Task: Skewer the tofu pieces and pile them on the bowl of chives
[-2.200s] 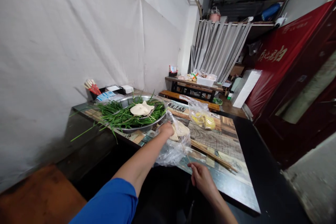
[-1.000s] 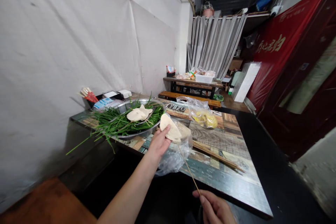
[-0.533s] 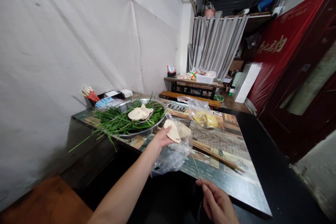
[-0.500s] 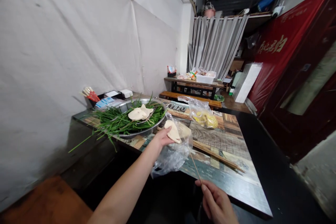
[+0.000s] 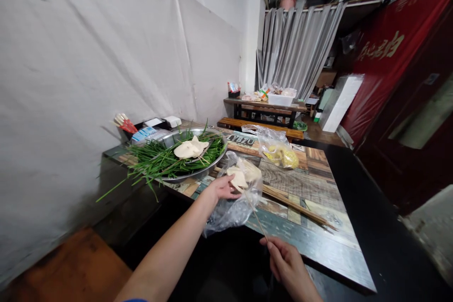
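Over a clear plastic bag (image 5: 226, 214), my left hand (image 5: 223, 188) is closed on a pale, thin, folded sheet that looks like tofu skin (image 5: 238, 178). My right hand (image 5: 286, 259) pinches the near end of a thin wooden skewer (image 5: 260, 222). The skewer's far tip reaches the folded sheet; whether it has pierced it I cannot tell. More pale sheets (image 5: 252, 170) lie in the bag just beyond. A metal basin (image 5: 217, 163) to the left holds long green chives (image 5: 155, 158), with skewered pale sheets (image 5: 191, 147) on top.
Several loose skewers (image 5: 300, 208) lie on the wood-patterned table (image 5: 339, 240). Behind them sits a plastic bag with yellow food (image 5: 283, 156). A black holder with chopsticks (image 5: 125, 123) stands at the wall. Further back are a bench (image 5: 262, 128) and another table (image 5: 262, 102).
My left hand has turned and tilted the sheet, bringing it lower over the bag. The skewer's tip, apart from the sheet before, now meets it. My right hand has shifted slightly up and left.
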Available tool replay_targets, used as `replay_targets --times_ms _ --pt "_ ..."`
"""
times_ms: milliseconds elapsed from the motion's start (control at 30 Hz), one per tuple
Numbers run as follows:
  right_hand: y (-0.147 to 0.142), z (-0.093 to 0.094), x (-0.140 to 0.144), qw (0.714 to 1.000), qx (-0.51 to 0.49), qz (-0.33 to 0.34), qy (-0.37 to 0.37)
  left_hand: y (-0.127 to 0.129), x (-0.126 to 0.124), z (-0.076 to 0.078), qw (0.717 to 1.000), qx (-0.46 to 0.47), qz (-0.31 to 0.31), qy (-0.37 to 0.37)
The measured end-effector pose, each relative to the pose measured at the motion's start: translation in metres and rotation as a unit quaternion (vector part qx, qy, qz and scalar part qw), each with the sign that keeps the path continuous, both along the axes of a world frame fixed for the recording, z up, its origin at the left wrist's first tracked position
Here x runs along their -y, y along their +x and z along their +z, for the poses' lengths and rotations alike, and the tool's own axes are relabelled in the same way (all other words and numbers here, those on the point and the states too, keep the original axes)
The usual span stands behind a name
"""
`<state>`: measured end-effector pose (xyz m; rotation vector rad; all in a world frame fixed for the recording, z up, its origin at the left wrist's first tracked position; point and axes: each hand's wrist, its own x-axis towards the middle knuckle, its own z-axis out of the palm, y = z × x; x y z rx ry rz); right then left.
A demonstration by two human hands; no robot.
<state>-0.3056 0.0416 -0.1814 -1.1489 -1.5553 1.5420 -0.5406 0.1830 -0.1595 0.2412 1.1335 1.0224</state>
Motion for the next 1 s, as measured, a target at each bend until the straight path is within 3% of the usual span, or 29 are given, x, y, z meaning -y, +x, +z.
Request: replay_targets --times_ms 200,400,633,833,1000 --pt "0.000 0.003 -0.001 1.000 0.003 -0.002 -0.014 0.007 0.005 0.005 0.998 -0.001 0.042 0.045" --pt "0.000 0.008 0.001 1.000 -0.008 0.003 -0.026 0.015 0.022 0.013 0.985 -0.020 0.097 0.138" --pt "-0.001 0.015 0.005 1.000 -0.006 0.004 -0.024 0.017 0.034 0.030 0.957 -0.064 0.120 0.256" --pt "-0.003 0.032 0.010 1.000 -0.009 -0.005 -0.027 0.021 0.043 0.045 0.939 -0.088 0.135 0.303" --pt "-0.004 0.040 0.013 1.000 -0.007 -0.009 -0.022 0.023 0.046 0.049 0.933 -0.094 0.136 0.320"
